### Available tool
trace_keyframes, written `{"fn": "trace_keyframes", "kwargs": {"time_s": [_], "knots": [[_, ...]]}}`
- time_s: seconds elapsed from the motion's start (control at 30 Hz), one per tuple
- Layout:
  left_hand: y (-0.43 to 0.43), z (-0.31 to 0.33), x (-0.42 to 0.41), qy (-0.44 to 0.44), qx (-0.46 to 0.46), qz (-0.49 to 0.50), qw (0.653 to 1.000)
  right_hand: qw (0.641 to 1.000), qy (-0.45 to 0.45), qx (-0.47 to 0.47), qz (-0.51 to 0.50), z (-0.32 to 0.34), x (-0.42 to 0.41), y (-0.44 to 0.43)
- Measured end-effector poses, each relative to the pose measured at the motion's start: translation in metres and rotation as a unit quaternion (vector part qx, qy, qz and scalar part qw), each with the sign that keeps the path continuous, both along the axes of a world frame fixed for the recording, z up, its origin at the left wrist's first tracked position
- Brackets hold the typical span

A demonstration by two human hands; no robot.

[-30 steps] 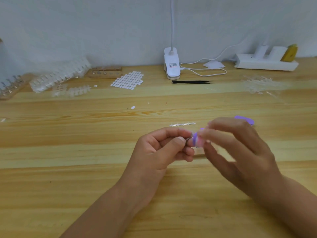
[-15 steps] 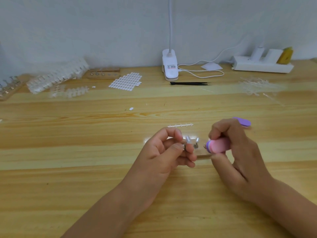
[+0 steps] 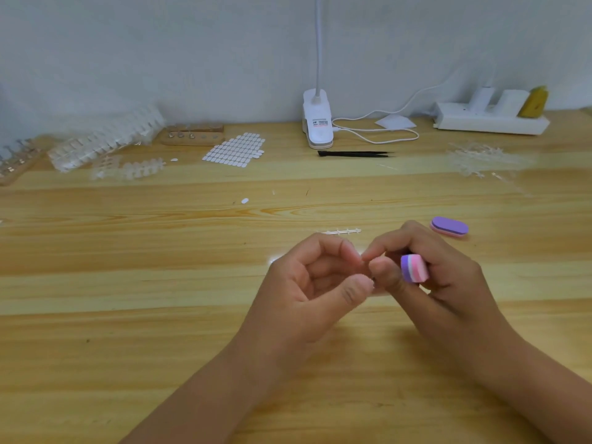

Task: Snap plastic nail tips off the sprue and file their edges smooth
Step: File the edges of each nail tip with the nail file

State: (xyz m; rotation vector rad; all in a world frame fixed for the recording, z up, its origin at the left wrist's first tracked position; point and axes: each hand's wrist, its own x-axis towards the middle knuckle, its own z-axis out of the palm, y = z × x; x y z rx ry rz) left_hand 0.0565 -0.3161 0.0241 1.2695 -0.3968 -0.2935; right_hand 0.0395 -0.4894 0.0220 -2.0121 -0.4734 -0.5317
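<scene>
Near the middle of the wooden table point(image 3: 128, 347), the two hands meet fingertip to fingertip. The right hand point(image 3: 442, 283) grips a small file block point(image 3: 415, 268), banded purple, white and pink, tucked between its curled middle fingers, while its thumb and forefinger reach left to touch the fingertips of the left hand point(image 3: 307, 290). The left hand's fingers are curled, with thumb and forefinger drawn toward that meeting point. Anything pinched there is hidden or too small to see, so I cannot tell whether this hand holds a nail tip.

Just beyond the hands, a short clear sprue strip point(image 3: 342, 232) lies flat on the table. To its right, near the right hand's knuckles but apart from them, sits a second file block point(image 3: 449, 227), purple face up.

Farther off, a single white tab point(image 3: 245, 200) lies alone left of centre. Along the far edge, from the left, are a heap of clear nail-tip sprues point(image 3: 105, 139), a wooden stand point(image 3: 192, 136) and a sheet of white oval tabs point(image 3: 235, 150). Next comes a white clip lamp point(image 3: 317, 123), with black tweezers point(image 3: 352, 153) lying in front of it. A white cable point(image 3: 384, 136) loops to the right of the lamp. A loose pile of clear sprue pieces point(image 3: 480, 158) lies at far right, and behind it a white power strip point(image 3: 490, 121) rests against the wall.
</scene>
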Motion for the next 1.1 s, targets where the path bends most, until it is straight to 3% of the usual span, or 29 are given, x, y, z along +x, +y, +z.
{"fn": "trace_keyframes", "kwargs": {"time_s": [0.27, 0.43, 0.53, 0.67, 0.8, 1.0, 1.1], "knots": [[-0.002, -0.001, -0.002, -0.018, 0.053, -0.008, 0.998, 0.999, -0.026, -0.021, 0.015, -0.002, -0.001, 0.002], [0.001, 0.001, 0.0, -0.034, 0.062, 0.086, 0.994, 0.995, 0.082, 0.02, 0.059, 0.004, -0.004, -0.011], [0.002, 0.001, -0.002, -0.08, 0.085, 0.147, 0.982, 0.994, 0.094, -0.016, 0.055, 0.003, -0.004, -0.017], [0.002, 0.0, -0.001, -0.11, 0.108, 0.157, 0.975, 0.988, -0.063, -0.134, 0.039, -0.002, -0.001, -0.009], [0.005, 0.001, -0.001, -0.12, 0.102, 0.133, 0.978, 0.966, -0.188, -0.178, 0.011, -0.003, 0.004, -0.014], [0.005, 0.003, 0.0, -0.104, 0.082, 0.115, 0.985, 0.963, -0.233, -0.132, -0.006, -0.003, 0.004, -0.011], [0.005, 0.004, 0.0, -0.115, 0.082, 0.101, 0.985, 0.957, -0.244, -0.157, 0.002, -0.003, 0.005, -0.013]]}}
